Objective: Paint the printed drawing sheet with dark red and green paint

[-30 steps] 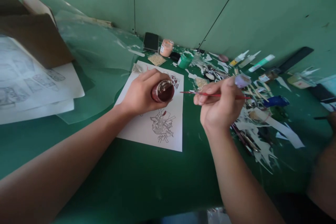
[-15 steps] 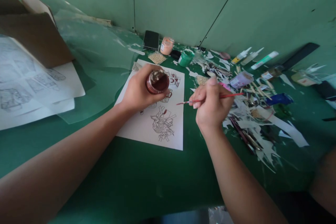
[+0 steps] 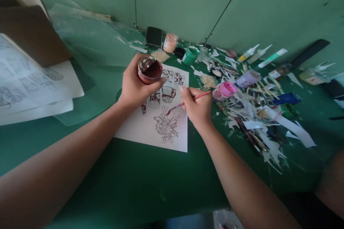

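My left hand (image 3: 137,84) is wrapped round an open jar of dark red paint (image 3: 149,70), held above the upper left of a white sheet (image 3: 177,139). The sheet carries line drawings, several partly painted dark red. Between the fingers of my right hand (image 3: 197,107) is a thin red paintbrush (image 3: 201,95). Its tip is at a small dark red patch on the lower drawing (image 3: 166,127), where I cannot tell for certain whether it touches the paper. My left hand and the jar hide part of the sheet's upper left.
Open pink (image 3: 224,91), purple (image 3: 248,78), green (image 3: 190,55) and peach (image 3: 170,43) paint jars stand behind and to the right, among paper scraps (image 3: 252,125). Printed sheets (image 3: 60,93) and a cardboard box (image 3: 34,32) lie at the left. A person's arm shows at the right edge.
My right hand has moved left and down, bringing the brush tip to the lower drawing. My left hand has shifted up and left with the jar, uncovering more painted drawings.
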`<state>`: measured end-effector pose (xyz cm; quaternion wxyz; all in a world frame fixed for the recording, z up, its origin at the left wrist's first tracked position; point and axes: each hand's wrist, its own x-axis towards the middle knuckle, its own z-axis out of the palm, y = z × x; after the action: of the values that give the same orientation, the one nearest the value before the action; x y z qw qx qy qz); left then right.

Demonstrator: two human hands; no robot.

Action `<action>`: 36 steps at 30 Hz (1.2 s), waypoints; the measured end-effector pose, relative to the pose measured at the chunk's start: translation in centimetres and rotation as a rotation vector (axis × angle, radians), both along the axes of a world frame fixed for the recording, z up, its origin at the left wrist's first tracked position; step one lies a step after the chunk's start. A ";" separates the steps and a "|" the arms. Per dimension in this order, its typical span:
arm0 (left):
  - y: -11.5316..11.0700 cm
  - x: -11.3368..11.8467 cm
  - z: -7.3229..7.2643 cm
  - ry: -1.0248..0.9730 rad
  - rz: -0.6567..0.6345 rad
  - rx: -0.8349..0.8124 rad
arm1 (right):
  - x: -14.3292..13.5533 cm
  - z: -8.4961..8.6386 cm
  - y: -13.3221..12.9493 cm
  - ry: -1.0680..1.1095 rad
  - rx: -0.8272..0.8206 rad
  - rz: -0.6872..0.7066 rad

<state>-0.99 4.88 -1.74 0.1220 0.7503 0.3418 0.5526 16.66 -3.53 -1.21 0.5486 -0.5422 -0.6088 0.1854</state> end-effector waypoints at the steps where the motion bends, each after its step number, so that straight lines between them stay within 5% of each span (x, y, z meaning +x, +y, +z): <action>1: 0.0 0.0 0.0 -0.005 -0.005 -0.001 | 0.0 0.0 0.0 -0.004 0.001 0.000; 36: -0.1 0.4 0.6 -0.078 -0.034 -0.002 | 0.5 -0.3 0.1 -0.165 -0.001 -0.023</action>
<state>-0.62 4.74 -1.11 0.1454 0.7337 0.3247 0.5789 17.17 -3.40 -1.51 0.4982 -0.5628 -0.6458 0.1341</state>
